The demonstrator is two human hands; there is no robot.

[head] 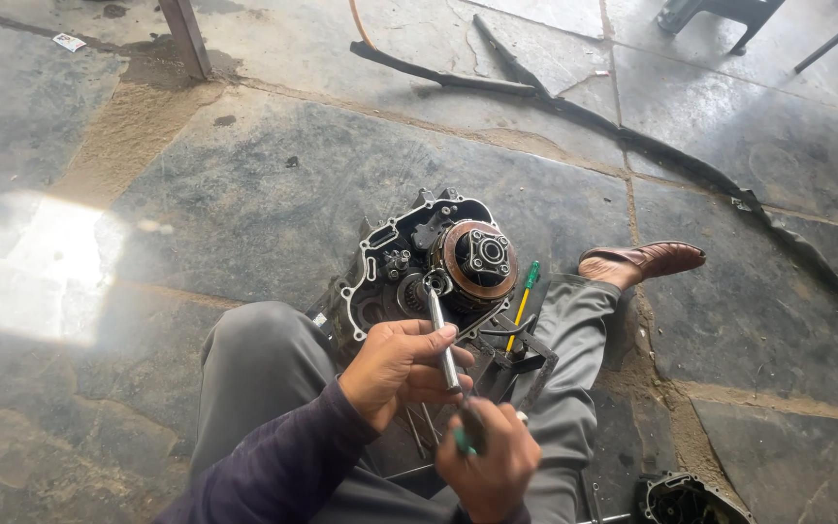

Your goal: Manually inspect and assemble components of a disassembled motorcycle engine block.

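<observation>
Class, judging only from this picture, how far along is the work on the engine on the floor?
Done: the engine side cover is already off, baring the round clutch and small gears. In hand: the left hand steadies a metal rod tool whose tip sits at a gear beside the clutch, while the right hand grips its green-marked handle. Left: the clutch remains mounted; a yellow screwdriver lies unused.

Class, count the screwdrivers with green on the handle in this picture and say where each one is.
2. One yellow-shafted screwdriver lies beside the engine case; one green-handled tool is gripped in the right hand. Others may be hidden.
</observation>
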